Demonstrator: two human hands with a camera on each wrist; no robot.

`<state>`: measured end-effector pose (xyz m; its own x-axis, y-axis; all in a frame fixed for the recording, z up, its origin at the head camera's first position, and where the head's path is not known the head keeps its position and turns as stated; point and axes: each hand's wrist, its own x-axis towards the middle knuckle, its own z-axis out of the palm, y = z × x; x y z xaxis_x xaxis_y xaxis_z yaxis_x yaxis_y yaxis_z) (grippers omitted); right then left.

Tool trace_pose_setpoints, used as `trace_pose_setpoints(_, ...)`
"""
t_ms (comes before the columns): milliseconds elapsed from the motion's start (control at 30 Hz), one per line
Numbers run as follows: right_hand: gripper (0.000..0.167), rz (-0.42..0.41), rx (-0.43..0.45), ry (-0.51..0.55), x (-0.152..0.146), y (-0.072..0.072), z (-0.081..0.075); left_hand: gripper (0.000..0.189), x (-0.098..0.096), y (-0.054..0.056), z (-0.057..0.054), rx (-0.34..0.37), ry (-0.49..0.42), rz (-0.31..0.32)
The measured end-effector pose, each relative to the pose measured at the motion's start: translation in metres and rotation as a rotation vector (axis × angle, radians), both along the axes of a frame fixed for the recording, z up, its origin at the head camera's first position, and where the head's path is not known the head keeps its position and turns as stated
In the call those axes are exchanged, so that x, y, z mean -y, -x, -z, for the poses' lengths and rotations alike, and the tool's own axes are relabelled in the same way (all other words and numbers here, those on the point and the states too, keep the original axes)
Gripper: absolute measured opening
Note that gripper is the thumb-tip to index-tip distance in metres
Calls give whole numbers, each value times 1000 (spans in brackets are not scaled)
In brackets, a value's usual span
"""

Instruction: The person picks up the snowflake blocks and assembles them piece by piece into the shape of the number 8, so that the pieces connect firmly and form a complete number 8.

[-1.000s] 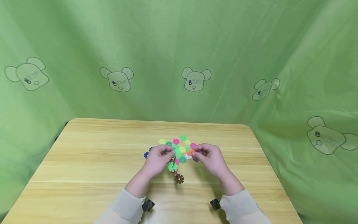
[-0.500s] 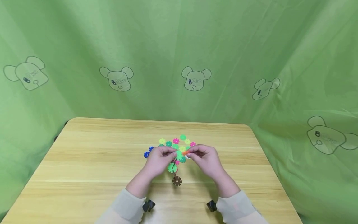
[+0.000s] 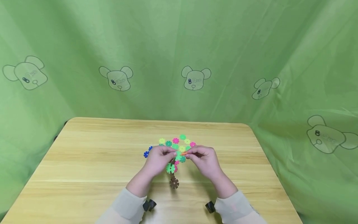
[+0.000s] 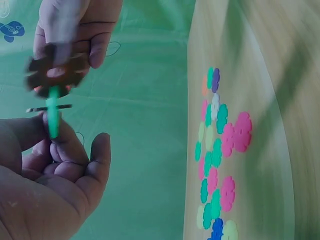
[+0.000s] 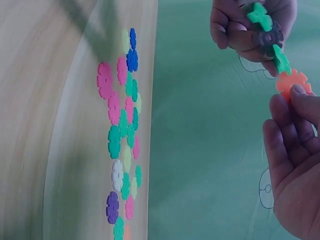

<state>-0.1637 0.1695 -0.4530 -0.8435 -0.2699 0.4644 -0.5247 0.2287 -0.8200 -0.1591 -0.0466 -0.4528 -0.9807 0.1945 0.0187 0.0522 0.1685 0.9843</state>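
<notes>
Left hand (image 3: pixel 160 160) pinches a chain of notched green and brown discs (image 3: pixel 170 168). Opposite it, right hand (image 3: pixel 203 160) pinches an orange disc (image 5: pixel 294 81).

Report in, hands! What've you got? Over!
Left hand: pinching linked chain. Right hand: pinching orange disc by chain's green end. Loose discs on table; nothing seen blocking.

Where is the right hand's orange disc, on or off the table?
Off: the right hand pinches the orange disc in the air, apart from the discs lying on the table.
</notes>
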Motion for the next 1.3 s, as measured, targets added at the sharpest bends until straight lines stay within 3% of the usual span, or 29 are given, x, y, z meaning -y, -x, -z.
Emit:
trace_pose_setpoints(233, 17, -14, -94, -21, 3, 1, 0, 12, 1, -1, -3, -31, 16, 11)
trace_pose_setpoints(433, 16, -8, -67, -24, 0, 1, 0, 14, 2, 2, -6, -34, 58, 127)
trace_pose_setpoints(533, 20, 47, 15, -77, -10, 7, 0, 14, 1, 2, -5, -32, 80, 135)
trace_pose_setpoints(633, 24, 186, 138, -129, -29, 23, 6, 13, 2, 1, -5, -35, 75, 92)
trace_pose_setpoints(800, 27, 395, 326, -225, -65, 53, 33, 11, 5, 1, -4, -40, 49, 36)
trace_pose_setpoints(900, 32, 414, 422, -310, -75, 63, 51, 11, 6, 2, -4, -40, 39, 22)
trace_pose_setpoints(1000, 35, 418, 460, -374, -76, 70, 64, 11, 5, 2, -4, -47, 32, 16)
trace_pose_setpoints(1300, 40, 471, 501, -507, -65, 85, 75, 12, 4, 0, -7, -54, 14, 19)
